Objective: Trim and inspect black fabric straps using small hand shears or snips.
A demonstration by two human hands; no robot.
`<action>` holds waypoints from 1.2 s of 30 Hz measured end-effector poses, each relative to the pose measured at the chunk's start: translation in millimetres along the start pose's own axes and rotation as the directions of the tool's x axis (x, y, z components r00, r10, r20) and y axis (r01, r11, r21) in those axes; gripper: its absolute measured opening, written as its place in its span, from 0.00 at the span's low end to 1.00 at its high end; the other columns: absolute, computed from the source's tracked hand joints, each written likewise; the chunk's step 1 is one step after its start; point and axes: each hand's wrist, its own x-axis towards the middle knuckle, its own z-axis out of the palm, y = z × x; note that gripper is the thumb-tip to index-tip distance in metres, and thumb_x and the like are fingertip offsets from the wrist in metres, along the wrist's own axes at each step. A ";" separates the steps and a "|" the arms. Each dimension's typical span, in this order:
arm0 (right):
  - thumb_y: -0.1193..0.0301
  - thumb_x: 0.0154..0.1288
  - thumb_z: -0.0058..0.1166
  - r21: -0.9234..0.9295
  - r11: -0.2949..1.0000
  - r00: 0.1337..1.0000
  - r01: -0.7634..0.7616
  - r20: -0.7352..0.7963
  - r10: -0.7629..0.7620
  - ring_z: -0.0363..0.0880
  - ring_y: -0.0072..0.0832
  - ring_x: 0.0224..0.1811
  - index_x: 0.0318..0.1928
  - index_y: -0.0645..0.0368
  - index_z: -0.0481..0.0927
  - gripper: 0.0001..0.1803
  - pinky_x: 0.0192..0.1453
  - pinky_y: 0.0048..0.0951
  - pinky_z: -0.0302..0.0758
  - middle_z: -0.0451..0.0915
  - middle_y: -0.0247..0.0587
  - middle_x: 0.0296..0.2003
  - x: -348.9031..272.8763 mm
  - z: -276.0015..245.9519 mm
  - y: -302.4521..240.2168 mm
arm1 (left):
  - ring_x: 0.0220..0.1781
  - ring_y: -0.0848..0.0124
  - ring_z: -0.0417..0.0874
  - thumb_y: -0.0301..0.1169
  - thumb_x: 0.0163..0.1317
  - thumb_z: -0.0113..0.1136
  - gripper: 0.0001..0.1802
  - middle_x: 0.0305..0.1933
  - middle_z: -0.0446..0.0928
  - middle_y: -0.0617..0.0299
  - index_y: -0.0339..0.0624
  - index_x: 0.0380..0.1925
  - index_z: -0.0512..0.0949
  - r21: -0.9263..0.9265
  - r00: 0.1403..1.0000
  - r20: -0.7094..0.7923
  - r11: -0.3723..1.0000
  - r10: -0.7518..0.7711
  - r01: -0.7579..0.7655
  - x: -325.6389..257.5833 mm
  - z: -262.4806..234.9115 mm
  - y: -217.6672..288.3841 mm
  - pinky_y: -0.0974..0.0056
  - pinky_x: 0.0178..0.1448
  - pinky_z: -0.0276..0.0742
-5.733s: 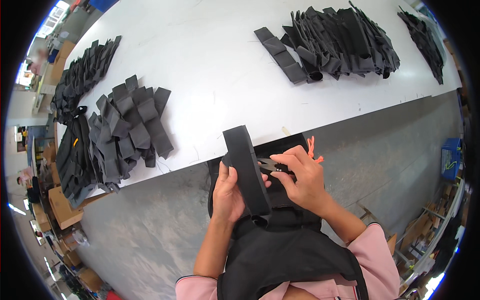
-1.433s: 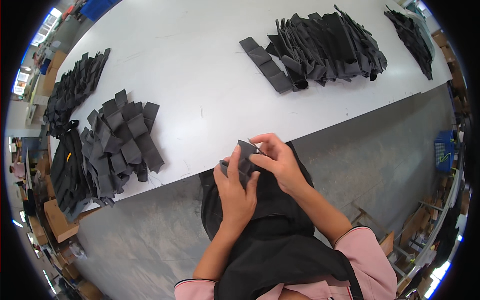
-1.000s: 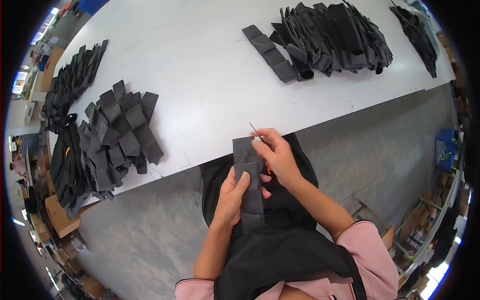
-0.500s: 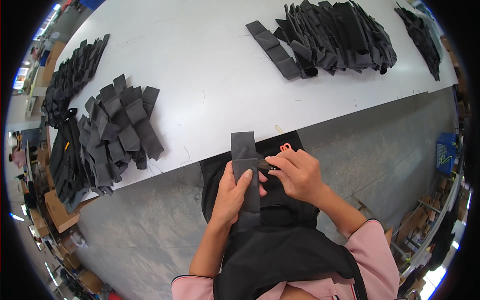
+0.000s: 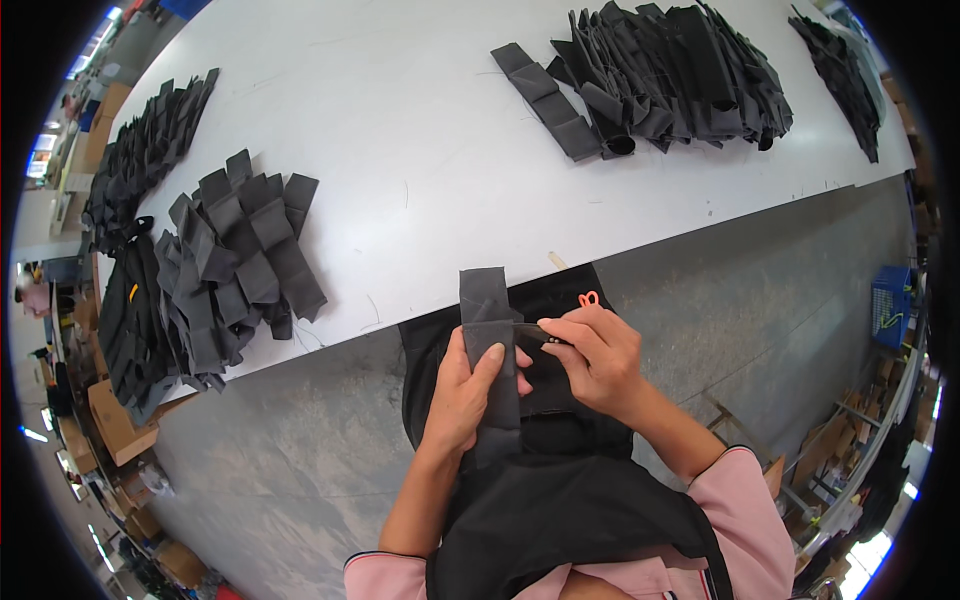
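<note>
Head view: the grey fabric strip is being held upright again at the table edge, flatter than a second ago.

Since the bunched-up moment earlier, the strip is standing straightened out over the person's lap, so trimming seems to be resuming. The left hand is gripping it, fingers closed around its middle, thumb lying up its front. The right hand is curling shut around small orange-handled snips, their tip touching the strip's right edge. Folded strip piles are lying well apart on the white table.
</note>
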 end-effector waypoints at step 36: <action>0.81 0.45 0.63 0.159 0.986 0.982 -0.057 0.188 0.027 0.74 0.31 0.24 0.40 0.59 0.81 0.17 0.25 0.28 0.71 0.72 0.39 0.27 8.7 9.3 0.5 | 0.37 0.68 0.82 0.26 0.67 0.50 0.18 0.42 0.75 0.52 0.37 0.49 0.54 -0.039 0.993 0.117 0.999 -0.009 0.013 -1.1 -9.5 -11.1 0.65 0.45 0.81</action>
